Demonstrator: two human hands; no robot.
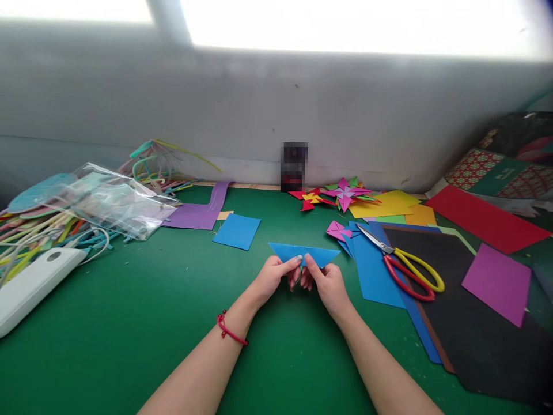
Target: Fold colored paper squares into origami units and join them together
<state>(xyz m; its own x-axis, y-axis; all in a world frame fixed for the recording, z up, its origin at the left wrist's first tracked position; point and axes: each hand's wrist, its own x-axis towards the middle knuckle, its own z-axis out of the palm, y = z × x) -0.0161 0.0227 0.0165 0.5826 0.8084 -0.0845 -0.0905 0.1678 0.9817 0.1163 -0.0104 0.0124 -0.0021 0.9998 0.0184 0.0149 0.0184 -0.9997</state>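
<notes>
Between my hands is a folded piece of blue paper [283, 249], its long straight edge facing away from me and a point at each end. My left hand [276, 274] pinches it left of the middle, thumb on top. On the other side, my right hand [326, 279] pinches it the same way, and the two thumbs nearly meet. The fingers curl underneath and partly hide the paper's near side. A flat blue paper square [237, 231] lies beyond my left hand. To the right of the folded paper rest a small pink folded piece [336, 230] and blue paper sheets [374, 276].
Scissors [395, 253] with red and yellow handles lie on dark sheets [466, 300] at right. Folded paper stars [344, 193] sit at the back. Purple paper [196, 216], a clear plastic bag [129, 202] and a white power strip [41, 288] are at left on the green table [173, 346].
</notes>
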